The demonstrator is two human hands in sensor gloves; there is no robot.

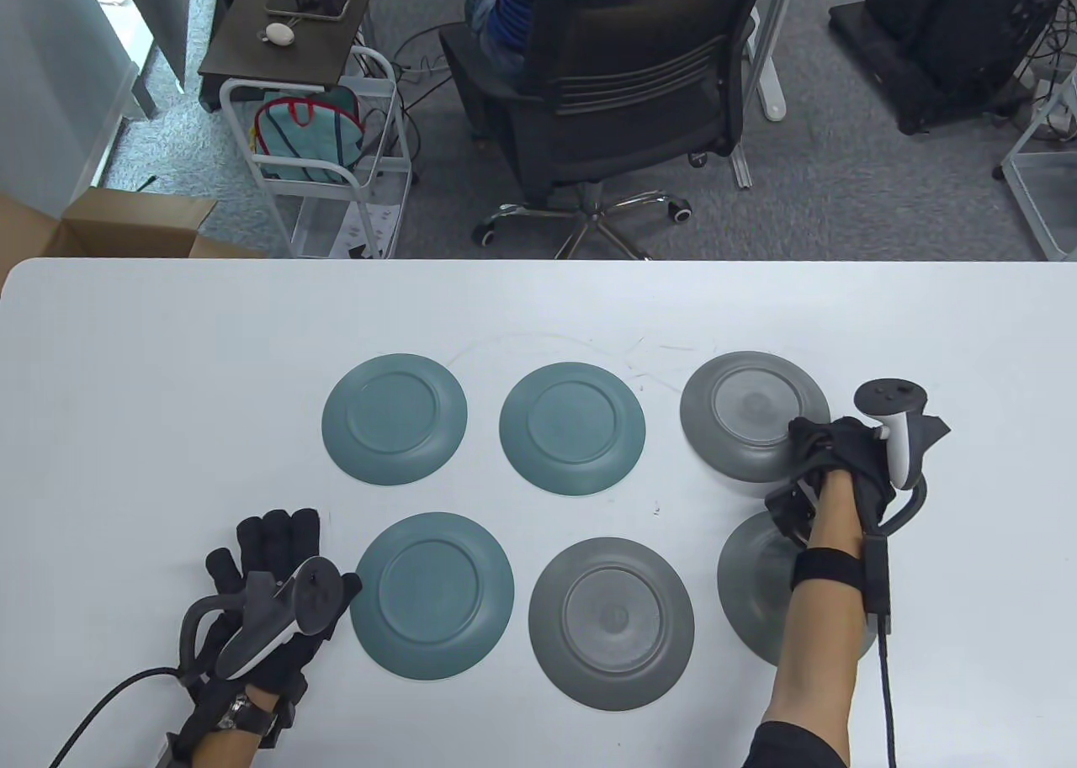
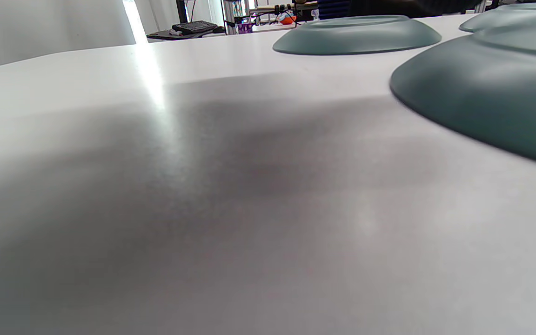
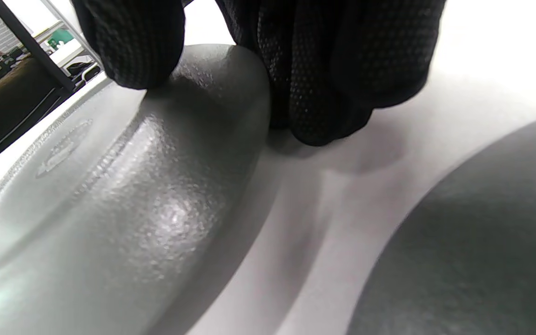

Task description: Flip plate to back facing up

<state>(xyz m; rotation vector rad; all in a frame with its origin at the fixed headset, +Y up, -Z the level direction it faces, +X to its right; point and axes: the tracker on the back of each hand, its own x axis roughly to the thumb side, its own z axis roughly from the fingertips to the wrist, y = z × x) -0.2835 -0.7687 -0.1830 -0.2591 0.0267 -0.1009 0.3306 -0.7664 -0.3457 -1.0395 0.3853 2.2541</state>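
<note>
The left hand lay flat and spread on the tabletop, out of the way. At far right, the right hand pinched the back-up grey plate at its rim, probably setting it down.

Six plates lie on the white bench, all back up. Three are teal: back left, back middle, front left. Three are grey: back right, front middle, front right. Two gloved hands are in view: left, right.
</note>
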